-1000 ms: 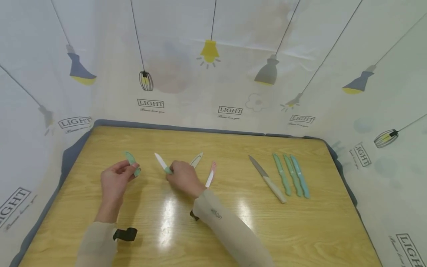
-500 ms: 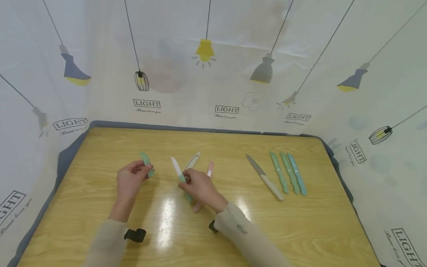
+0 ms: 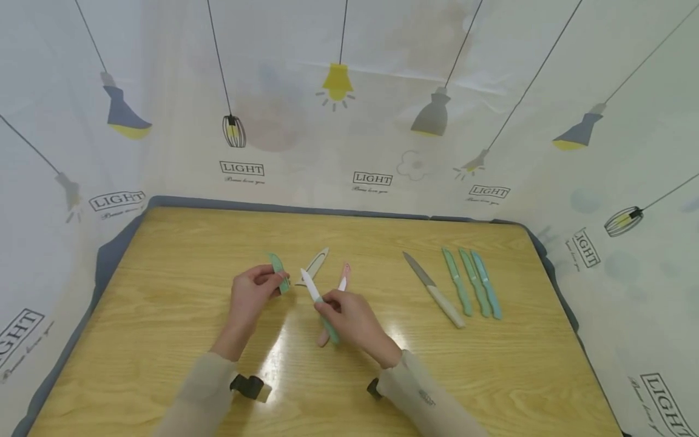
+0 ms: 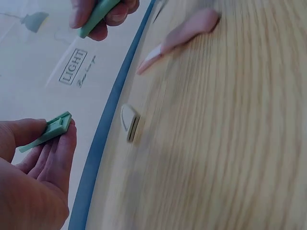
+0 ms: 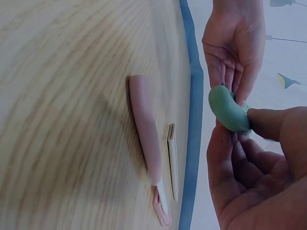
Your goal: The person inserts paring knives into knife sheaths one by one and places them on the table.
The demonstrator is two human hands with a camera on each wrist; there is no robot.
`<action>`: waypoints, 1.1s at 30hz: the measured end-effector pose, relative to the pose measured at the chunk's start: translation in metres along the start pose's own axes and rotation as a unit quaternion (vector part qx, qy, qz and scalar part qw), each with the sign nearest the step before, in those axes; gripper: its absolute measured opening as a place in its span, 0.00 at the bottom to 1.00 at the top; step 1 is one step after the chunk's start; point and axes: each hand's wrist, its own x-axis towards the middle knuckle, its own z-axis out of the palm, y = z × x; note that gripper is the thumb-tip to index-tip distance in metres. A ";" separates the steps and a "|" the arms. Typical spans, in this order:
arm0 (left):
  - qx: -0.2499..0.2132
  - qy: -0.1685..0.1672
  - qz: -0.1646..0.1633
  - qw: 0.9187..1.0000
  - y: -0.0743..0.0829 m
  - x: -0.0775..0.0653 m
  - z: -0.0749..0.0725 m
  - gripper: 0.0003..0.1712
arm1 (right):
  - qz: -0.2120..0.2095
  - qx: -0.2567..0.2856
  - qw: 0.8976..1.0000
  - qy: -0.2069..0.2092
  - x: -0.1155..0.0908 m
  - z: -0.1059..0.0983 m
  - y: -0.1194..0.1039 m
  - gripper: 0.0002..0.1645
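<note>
In the head view, my left hand [image 3: 252, 298] pinches a small green knife sheath [image 3: 276, 264] between thumb and fingers, its slotted end showing in the left wrist view. My right hand [image 3: 354, 314] grips a paring knife by its green handle [image 5: 228, 109]; the white blade [image 3: 309, 283] is bare and points up and left, toward the sheath but apart from it. Behind the blade lies a cream sheath [image 3: 318, 262] on the table. Partly hidden under my right hand is a pink knife [image 5: 145, 127], with a pink sheath [image 5: 161, 213] at its blade end.
Right of my hands lies a cream-handled knife [image 3: 446, 305] with a bare grey blade. Beside it are two green knives [image 3: 457, 283] and a blue knife [image 3: 485, 284] in a row. A printed curtain [image 3: 306, 182] stands behind the wooden table [image 3: 180, 243].
Both hands have moved right, carrying the sheath and the green-handled knife. They are closer together now. The knives on the right lie as before.
</note>
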 end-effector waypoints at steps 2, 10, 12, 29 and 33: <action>-0.023 -0.009 -0.008 1.000 0.001 0.000 0.007 0.23 | -0.008 0.000 1.000 -0.003 -0.004 -0.002 0.002 0.20; -0.103 -0.032 -0.020 0.994 -0.002 -0.002 0.030 0.23 | -0.008 -0.015 1.000 -0.009 -0.024 -0.012 0.007 0.17; -0.111 -0.038 -0.023 0.993 -0.002 -0.002 0.035 0.23 | 0.004 -0.012 1.000 -0.014 -0.027 -0.012 0.008 0.16; -0.135 -0.066 -0.029 0.988 -0.002 -0.007 0.054 0.22 | 0.031 -0.007 0.999 -0.026 -0.040 -0.013 0.016 0.17; -0.133 -0.070 -0.032 0.988 -0.002 -0.009 0.058 0.19 | 0.028 -0.005 0.999 -0.024 -0.041 -0.012 0.017 0.17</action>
